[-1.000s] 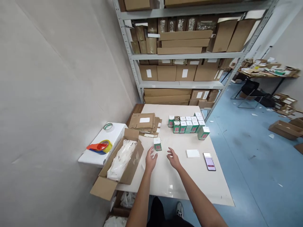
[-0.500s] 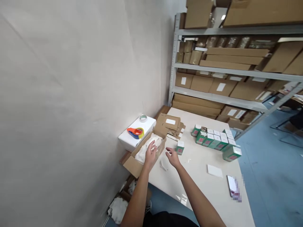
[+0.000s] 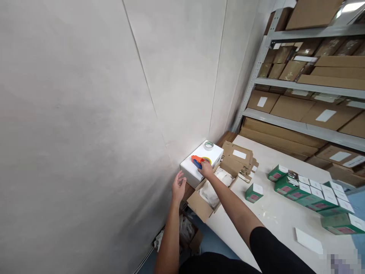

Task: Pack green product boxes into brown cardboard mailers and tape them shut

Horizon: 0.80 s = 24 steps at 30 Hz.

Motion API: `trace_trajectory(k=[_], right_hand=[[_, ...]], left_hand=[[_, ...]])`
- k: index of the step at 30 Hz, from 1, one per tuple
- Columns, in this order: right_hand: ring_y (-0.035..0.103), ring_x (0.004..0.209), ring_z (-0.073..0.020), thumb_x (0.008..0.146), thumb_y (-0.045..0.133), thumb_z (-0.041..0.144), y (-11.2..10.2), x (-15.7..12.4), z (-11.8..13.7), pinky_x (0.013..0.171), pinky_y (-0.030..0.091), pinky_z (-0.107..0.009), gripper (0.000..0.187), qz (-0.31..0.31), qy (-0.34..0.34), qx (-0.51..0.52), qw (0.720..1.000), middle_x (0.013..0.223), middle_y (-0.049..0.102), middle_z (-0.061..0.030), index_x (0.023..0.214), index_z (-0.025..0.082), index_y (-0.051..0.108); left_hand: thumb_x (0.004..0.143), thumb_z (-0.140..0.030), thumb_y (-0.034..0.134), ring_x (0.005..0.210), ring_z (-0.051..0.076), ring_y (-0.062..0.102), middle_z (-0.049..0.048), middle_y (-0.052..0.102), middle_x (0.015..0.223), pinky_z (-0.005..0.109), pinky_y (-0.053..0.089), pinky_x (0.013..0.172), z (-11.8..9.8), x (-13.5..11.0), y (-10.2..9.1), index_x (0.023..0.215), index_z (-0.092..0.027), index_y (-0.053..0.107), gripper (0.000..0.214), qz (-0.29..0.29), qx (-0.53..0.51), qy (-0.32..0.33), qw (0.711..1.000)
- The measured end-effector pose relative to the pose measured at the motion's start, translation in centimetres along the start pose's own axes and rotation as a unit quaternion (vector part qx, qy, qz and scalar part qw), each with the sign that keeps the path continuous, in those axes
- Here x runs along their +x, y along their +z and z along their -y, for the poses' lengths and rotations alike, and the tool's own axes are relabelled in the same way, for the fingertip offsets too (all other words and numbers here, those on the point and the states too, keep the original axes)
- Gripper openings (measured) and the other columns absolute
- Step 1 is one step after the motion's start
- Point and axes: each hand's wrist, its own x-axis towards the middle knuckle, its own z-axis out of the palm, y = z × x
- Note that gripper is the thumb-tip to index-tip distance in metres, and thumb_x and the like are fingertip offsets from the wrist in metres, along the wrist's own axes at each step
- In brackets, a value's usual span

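My right hand (image 3: 205, 169) reaches across the open carton and closes on the tape dispenser (image 3: 196, 161), which is orange and blue with a yellow roll. The dispenser is on top of a white box (image 3: 189, 166) against the wall; my fingers partly cover it. My left hand (image 3: 179, 185) is in the air left of the white box, fingers apart and holding nothing. Below my right forearm, the long brown carton (image 3: 196, 203) has its flaps up and crumpled white packing material (image 3: 210, 193) inside.
A tape roll (image 3: 209, 145) lies on the white box. Flattened cardboard (image 3: 242, 154) is beside the carton. On the white table (image 3: 273, 224) stand a single green box (image 3: 254, 193), a group of green boxes (image 3: 310, 194) and a white sheet (image 3: 308, 240). Shelves (image 3: 302, 83) with cartons rise behind.
The view has swung left. My right hand has moved from near the single green box to the tape dispenser and taken hold of it. My left hand has moved off the carton, leftward.
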Motion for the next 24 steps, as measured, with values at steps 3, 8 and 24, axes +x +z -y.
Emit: trace_trajectory(k=[3,8,24], right_hand=[[0.064,0.111,-0.0313,0.082,0.068,0.014,0.8,0.6,0.2,0.102,0.042,-0.042,0.026,0.011,-0.001,-0.061,0.998,0.116,0.073,-0.0201,0.108,0.014,0.070],[0.060,0.111,-0.0298,0.086,0.055,0.010,-0.6,-1.5,-0.9,0.099,0.040,-0.041,0.032,-0.070,-0.017,-0.066,0.995,0.113,0.071,-0.0157,0.114,0.017,0.067],[0.056,0.102,-0.0300,0.096,0.050,0.020,-11.1,-31.2,-19.6,0.088,0.043,-0.041,0.020,-0.239,0.204,-0.050,0.948,0.105,0.063,-0.0120,0.110,0.020,0.063]], left_hand=[[0.092,-0.048,0.065,0.106,0.022,0.071,0.0142,0.067,0.135,0.037,0.057,0.096,0.4,0.6,-0.8,0.137,-0.023,0.061,0.053,-0.016,-0.002,-0.007,1.000],[0.092,-0.049,0.064,0.108,0.023,0.070,0.0152,0.067,0.133,0.038,0.056,0.097,0.3,1.3,0.1,0.136,-0.022,0.061,0.051,-0.020,-0.006,-0.007,1.000],[0.090,-0.036,0.063,0.102,0.020,0.071,0.0117,0.070,0.121,0.035,0.056,0.095,-2.5,-7.1,24.3,0.128,-0.021,0.064,0.041,0.100,-0.036,-0.004,0.994]])
